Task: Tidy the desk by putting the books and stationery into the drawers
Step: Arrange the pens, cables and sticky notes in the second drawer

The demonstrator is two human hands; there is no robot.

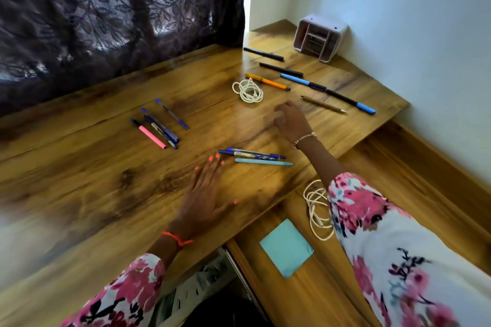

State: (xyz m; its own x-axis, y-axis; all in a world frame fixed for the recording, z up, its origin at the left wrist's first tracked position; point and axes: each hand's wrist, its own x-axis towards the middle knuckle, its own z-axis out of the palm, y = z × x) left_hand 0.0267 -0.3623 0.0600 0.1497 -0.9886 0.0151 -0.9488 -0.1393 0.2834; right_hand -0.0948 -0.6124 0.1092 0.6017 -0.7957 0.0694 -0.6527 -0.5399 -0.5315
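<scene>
My left hand [204, 194] lies flat on the wooden desk [93, 167], fingertips just short of two blue pens [252, 153] and a teal pen [263, 162]. My right hand [289, 121] hovers over the desk with loosely curled fingers and holds nothing, a little below a coiled white cable [247, 91]. To the left lies a group of pens with a pink highlighter [151, 136]. Further back lie black, orange [267, 81] and blue markers and a brown pencil [324, 104]. An open drawer [305, 287] at the lower right holds a teal notepad [287, 247] and a second white cable [317, 210].
A pink desk organizer [320, 37] lies tipped on its side in the far corner by the white wall. A dark patterned curtain [119, 13] hangs along the desk's back edge. A lower compartment [196, 284] under the desk holds papers.
</scene>
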